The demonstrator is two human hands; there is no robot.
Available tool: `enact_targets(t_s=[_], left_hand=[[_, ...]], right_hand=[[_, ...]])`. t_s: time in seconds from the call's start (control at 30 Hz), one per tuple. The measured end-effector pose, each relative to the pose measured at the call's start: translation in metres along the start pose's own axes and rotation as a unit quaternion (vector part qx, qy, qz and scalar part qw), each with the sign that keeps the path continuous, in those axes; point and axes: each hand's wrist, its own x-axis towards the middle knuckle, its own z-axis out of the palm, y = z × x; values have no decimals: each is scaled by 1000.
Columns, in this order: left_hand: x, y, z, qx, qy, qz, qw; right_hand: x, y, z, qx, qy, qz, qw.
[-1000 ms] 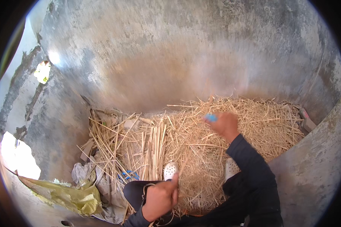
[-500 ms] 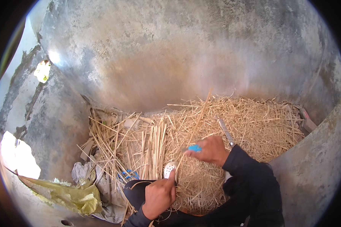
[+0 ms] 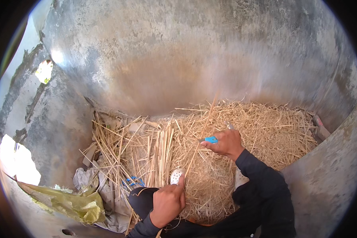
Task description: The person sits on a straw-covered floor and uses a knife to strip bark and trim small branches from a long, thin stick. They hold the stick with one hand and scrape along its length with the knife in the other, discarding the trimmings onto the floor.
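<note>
1. Straw [image 3: 242,131] is heaped on the concrete floor [image 3: 166,79], spread ahead of both hands.
2. A blue-handled tool [image 3: 211,139] is gripped in the clenched right hand [image 3: 226,143]; its blade cannot be made out.
3. A long stalk [image 3: 200,141] is pinched in the closed left hand [image 3: 168,202], its long axis running up and away past the right hand.
4. The tool is held just beside that stalk, so the right hand is nearer to its upper length.
5. A white shoe [image 3: 177,175] is seen just beyond the left hand.

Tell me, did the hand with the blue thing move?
Yes. The right hand with the blue-handled tool has come back from far out on the straw pile toward the person's white shoe.
</note>
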Motion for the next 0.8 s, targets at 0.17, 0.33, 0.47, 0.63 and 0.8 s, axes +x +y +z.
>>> enact_targets(t_s=[0.17,0.33,0.47,0.63,0.8], left_hand=[[-11,2,-1,-5,-35,18,999],[-16,-4,1,-33,-34,9,999],[-33,-4,-3,-30,-57,6,998],[-41,-5,-13,-86,-88,12,992],[-86,-14,-21,-223,-62,-43,972]], right_hand=[[5,44,19,-75,-56,140,986],[-10,27,22,-33,-45,64,996],[10,78,15,-71,-23,134,988],[3,135,25,-182,-11,188,965],[-8,194,-9,-152,-17,390,908]])
